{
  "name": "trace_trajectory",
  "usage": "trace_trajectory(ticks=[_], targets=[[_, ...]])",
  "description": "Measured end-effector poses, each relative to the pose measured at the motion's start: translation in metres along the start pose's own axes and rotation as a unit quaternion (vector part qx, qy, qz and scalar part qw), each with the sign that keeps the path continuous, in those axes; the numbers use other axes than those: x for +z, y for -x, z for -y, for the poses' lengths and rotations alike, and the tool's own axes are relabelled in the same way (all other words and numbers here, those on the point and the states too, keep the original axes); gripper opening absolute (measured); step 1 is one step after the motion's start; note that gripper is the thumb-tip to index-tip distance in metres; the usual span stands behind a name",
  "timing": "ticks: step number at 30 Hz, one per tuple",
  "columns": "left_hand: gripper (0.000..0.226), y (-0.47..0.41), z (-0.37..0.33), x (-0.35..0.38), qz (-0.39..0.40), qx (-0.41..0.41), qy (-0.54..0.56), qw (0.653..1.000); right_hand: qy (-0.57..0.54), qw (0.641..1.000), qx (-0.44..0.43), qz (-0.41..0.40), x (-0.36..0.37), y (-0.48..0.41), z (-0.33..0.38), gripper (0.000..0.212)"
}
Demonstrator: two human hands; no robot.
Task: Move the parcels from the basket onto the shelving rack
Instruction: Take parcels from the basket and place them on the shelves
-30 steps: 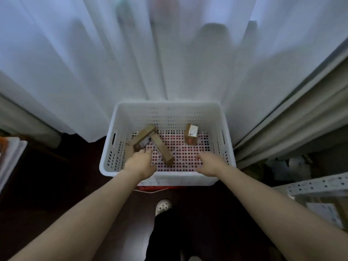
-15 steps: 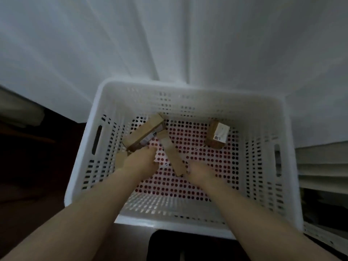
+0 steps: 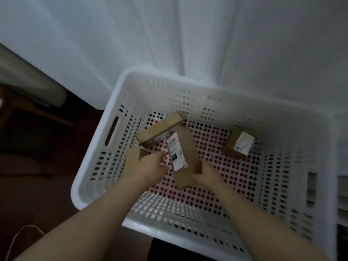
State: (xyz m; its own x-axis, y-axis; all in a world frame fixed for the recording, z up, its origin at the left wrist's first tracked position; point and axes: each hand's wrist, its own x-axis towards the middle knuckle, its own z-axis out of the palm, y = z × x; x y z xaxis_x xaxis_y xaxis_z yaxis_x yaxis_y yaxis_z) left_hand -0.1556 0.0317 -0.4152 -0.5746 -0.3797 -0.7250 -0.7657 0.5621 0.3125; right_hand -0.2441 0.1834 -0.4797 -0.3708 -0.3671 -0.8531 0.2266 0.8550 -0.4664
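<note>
The long parcel point(image 3: 185, 159), label up, sits inside the white basket point(image 3: 188, 95), the right hand point(image 3: 206, 176) gripping its near right edge with curled fingers, the left hand point(image 3: 150, 166) curling fingers against its left edge, a flat parcel point(image 3: 160, 129) and small parcel point(image 3: 239, 144) beyond.

The left hand point(image 3: 150, 166) covers part of a flat parcel point(image 3: 131, 157). Fingertips of the right hand point(image 3: 206, 176) lie hidden under the long parcel point(image 3: 188, 147), its label point(image 3: 176, 153) too blurred to read.
</note>
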Motion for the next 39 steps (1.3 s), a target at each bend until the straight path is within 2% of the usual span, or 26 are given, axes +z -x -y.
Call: trace_trajectory(ticks=[4, 8, 11, 17, 24, 27, 32, 36, 39], targets=[[0.046, 0.061, -0.030, -0.036, -0.043, -0.014, 0.104, 0.994, -0.198, 0.980, -0.013, 0.019, -0.043, 0.091, 0.014, 0.056], [0.043, 0.130, -0.062, -0.076, -0.046, -0.007, 0.253, 0.966, -0.319, 0.945, -0.059, 0.042, -0.074, 0.171, 0.033, 0.047], [0.035, 0.177, -0.086, -0.103, -0.031, 0.013, 0.360, 0.932, -0.370, 0.923, -0.094, 0.040, -0.085, 0.220, 0.044, 0.058], [0.029, 0.225, -0.118, -0.135, 0.039, 0.066, 0.433, 0.898, -0.390, 0.901, -0.188, -0.021, -0.099, 0.313, 0.050, 0.046], [0.020, 0.261, -0.148, -0.153, 0.147, 0.179, 0.408, 0.883, -0.451, 0.851, -0.225, -0.144, -0.081, 0.395, 0.042, 0.042], [0.025, 0.270, -0.148, -0.152, 0.175, 0.206, 0.371, 0.889, -0.476, 0.828, -0.224, -0.191, -0.057, 0.418, 0.035, 0.046], [0.018, 0.294, -0.153, -0.134, 0.243, 0.255, 0.299, 0.887, -0.511, 0.789, -0.200, -0.278, -0.017, 0.458, 0.009, 0.048], [0.034, 0.318, -0.159, -0.106, 0.276, 0.281, 0.249, 0.885, -0.527, 0.760, -0.168, -0.340, 0.011, 0.487, -0.025, 0.055], [0.041, 0.342, -0.159, -0.082, 0.301, 0.295, 0.217, 0.881, -0.525, 0.756, -0.143, -0.364, 0.037, 0.511, -0.050, 0.059]])
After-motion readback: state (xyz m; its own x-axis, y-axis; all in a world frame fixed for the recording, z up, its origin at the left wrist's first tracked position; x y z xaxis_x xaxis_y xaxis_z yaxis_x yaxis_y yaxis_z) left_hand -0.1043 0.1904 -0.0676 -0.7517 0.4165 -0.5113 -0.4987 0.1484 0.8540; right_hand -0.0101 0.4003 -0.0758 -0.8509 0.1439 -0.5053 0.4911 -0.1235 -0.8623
